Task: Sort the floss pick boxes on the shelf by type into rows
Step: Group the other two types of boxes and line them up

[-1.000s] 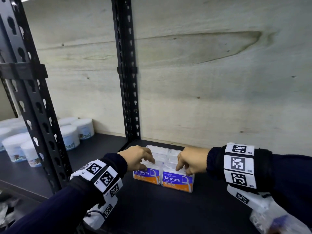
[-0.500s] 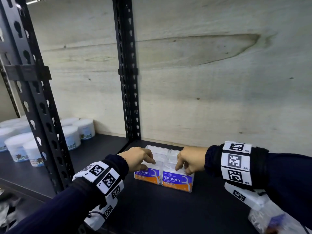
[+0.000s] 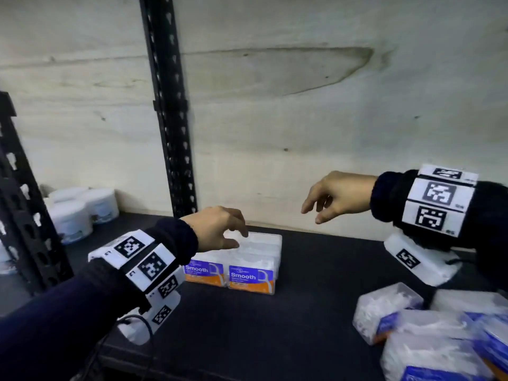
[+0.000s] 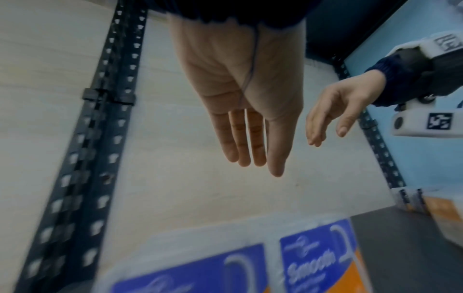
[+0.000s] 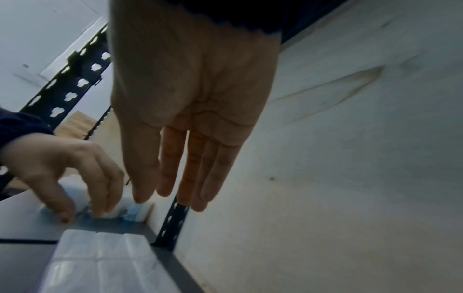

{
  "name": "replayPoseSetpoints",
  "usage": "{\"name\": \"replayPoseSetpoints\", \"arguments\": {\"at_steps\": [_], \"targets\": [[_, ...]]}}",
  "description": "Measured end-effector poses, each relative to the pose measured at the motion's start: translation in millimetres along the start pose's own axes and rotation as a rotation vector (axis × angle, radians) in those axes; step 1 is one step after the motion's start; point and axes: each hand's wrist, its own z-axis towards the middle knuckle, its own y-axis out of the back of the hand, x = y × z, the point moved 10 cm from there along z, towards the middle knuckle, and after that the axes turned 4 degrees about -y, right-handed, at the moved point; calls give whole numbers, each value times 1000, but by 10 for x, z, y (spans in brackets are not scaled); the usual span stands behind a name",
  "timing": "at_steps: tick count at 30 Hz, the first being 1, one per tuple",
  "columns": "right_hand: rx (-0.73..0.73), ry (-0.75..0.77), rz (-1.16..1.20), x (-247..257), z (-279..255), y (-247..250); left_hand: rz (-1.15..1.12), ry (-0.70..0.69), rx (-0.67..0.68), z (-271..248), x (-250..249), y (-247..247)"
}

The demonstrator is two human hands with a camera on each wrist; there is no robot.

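Note:
Clear floss pick boxes with blue and orange "Smooth" labels (image 3: pixel 251 276) stand in two tight rows on the dark shelf (image 3: pixel 316 273), also seen as boxes (image 4: pixel 315 257) and from above as boxes (image 5: pixel 100 263). My left hand (image 3: pixel 220 229) hovers just over the left row with relaxed fingers (image 4: pixel 250 146), holding nothing. My right hand (image 3: pixel 334 198) is raised in the air to the right of the rows, fingers (image 5: pixel 190 170) loose and empty. A loose pile of other floss pick boxes (image 3: pixel 428 334) lies at the front right.
A black perforated upright (image 3: pixel 170 119) stands behind the rows against the pale wooden back wall (image 3: pixel 302 119). White round tubs (image 3: pixel 79 213) sit on the neighbouring shelf to the left, beyond another upright (image 3: pixel 27 215). Bare shelf lies between the rows and the pile.
Both hands have let go of the two front boxes. The right hand has lifted and swung away to the right; the left hand has risen slightly. The view has shifted right, showing the pile.

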Motion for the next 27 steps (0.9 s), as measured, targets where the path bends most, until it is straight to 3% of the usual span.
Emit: {"name": "replayPoseSetpoints", "arguments": {"at_steps": [6, 10, 16, 21, 27], "targets": [[-21, -149, 4, -671, -601, 118, -27, -101, 4, 423, -727, 86], [111, -221, -96, -1075, -964, -137, -106, -138, 115, 706, -1220, -76], [434, -338, -233, -1621, -1401, -748, -284, -142, 384, 1035, -1785, -515], [507, -328, -199, -1831, -1525, -1059, -393, -121, 513, 1195, -1978, -791], [474, -289, -139, -1936, -1480, -1166, -433, -86, 622, 1273, -2035, -909]]}}
